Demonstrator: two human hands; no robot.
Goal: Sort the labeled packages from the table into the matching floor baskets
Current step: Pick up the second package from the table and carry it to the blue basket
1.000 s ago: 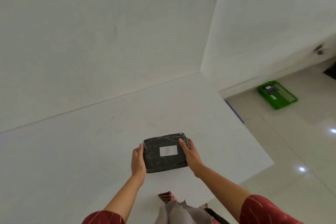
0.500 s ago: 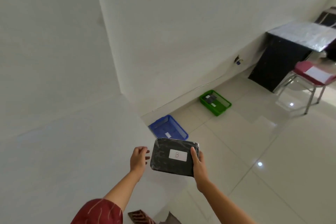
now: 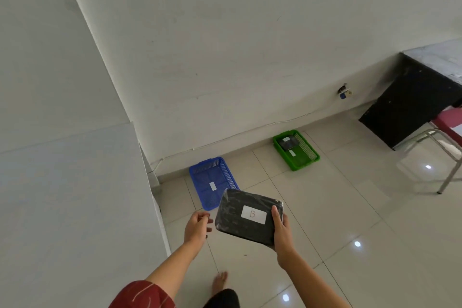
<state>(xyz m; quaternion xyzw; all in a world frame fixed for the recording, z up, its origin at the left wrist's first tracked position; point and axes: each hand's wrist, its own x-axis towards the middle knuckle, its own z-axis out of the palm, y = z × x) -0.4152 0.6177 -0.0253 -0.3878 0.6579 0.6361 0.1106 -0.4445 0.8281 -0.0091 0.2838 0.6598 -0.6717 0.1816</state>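
Note:
My right hand (image 3: 281, 235) grips the right end of a black wrapped package (image 3: 240, 217) with a white label marked B. It hangs in the air above the floor, in front of the blue basket (image 3: 198, 182). My left hand (image 3: 196, 227) is just left of the package, apart from it, fingers loosely curled and holding nothing. The blue basket lies on the floor by the wall and holds only a small white label. Farther right stands a green basket (image 3: 303, 161) with a black package (image 3: 288, 144) inside.
The white table (image 3: 75, 195) fills the left side, its edge close to my left arm. A black desk (image 3: 410, 107) and a metal chair with a red seat (image 3: 447, 132) stand at the right. My bare foot (image 3: 220, 282) is on the tiled floor.
The view has turned from the table to the floor baskets. My left hand has let go of the package; my right hand alone carries it closer to the blue basket.

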